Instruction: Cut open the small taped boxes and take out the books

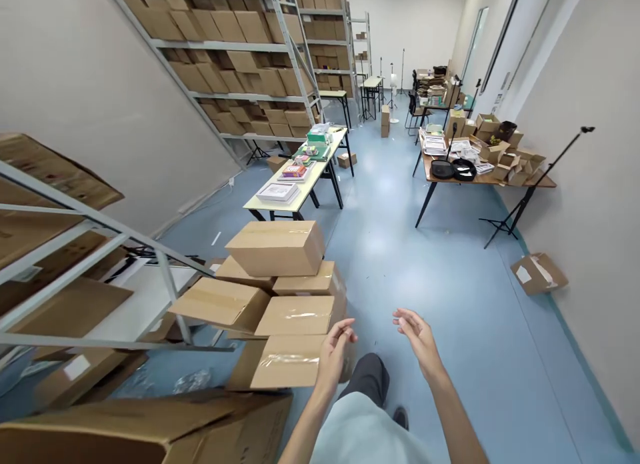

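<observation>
My left hand is raised in front of me with its fingers loosely curved and apart, holding nothing. It overlaps the right edge of a taped cardboard box in my view; whether it touches the box I cannot tell. Opposite it, my right hand hovers over the floor, fingers bent and apart, with nothing in it. More closed cardboard boxes are stacked just left of my hands: a top box, a box sticking out leftward and a middle box with shiny tape.
At left stands a metal rack, with a large open carton near my feet. Ahead is a pale table bearing papers and small packs. A brown table, a tripod and a small box are along the right wall.
</observation>
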`<state>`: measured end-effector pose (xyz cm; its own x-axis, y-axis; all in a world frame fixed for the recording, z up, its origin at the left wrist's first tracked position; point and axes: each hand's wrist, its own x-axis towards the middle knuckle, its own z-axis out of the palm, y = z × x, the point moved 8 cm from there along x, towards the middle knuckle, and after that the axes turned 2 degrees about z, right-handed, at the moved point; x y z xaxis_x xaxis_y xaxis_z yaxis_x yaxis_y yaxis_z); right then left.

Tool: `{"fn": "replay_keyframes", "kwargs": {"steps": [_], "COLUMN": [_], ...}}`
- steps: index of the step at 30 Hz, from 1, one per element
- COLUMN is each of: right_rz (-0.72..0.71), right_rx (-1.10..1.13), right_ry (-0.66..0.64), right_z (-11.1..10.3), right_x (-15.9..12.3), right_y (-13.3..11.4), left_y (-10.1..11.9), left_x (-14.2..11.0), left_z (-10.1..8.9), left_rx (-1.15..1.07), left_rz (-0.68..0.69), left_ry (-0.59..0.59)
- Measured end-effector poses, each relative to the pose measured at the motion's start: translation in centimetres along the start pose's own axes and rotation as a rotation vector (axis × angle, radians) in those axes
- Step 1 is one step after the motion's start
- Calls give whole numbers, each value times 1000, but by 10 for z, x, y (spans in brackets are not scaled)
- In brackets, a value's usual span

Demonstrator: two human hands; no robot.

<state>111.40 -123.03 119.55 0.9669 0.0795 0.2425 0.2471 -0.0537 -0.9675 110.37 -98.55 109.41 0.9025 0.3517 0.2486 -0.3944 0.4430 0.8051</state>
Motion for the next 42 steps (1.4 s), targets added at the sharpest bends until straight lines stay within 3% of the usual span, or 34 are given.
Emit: {"fn": "replay_keyframes", "kwargs": {"steps": [5, 9, 15, 20, 24, 29, 32, 36, 39, 42], "right_rz": [-89, -105, -132, -135, -118, -115, -117, -114, -87, -49], "right_rx": [-110, -183, -214, -221, -176, -182, -208, -241, -257, -269], "right_ry": [33, 179, 270, 299, 318, 317, 294, 262, 269, 289], "right_z": [33, 54, 75, 75, 78, 103, 126, 159, 184, 212], "right_x": [193, 345, 558, 744, 916, 1131, 1252, 1420, 1554, 1685], "right_y": [-50, -101, -192, -236, -273, -358, -407, -447, -469, -502], "left_y": [13, 61, 148, 175, 197, 248, 275, 289, 298, 323], "left_x": [157, 310, 552, 759, 931, 1135, 1247, 1406, 1540, 1682], "left_z": [26, 66, 144, 219, 276, 337, 362, 383, 400, 424], "left_rx": [10, 33, 68, 62, 99, 113, 116, 107, 91, 70], "left_rz": [3, 30, 148, 176, 214, 182, 169, 146, 135, 131], "left_ry": [137, 159, 117, 60, 80, 110, 124, 154, 163, 151]}}
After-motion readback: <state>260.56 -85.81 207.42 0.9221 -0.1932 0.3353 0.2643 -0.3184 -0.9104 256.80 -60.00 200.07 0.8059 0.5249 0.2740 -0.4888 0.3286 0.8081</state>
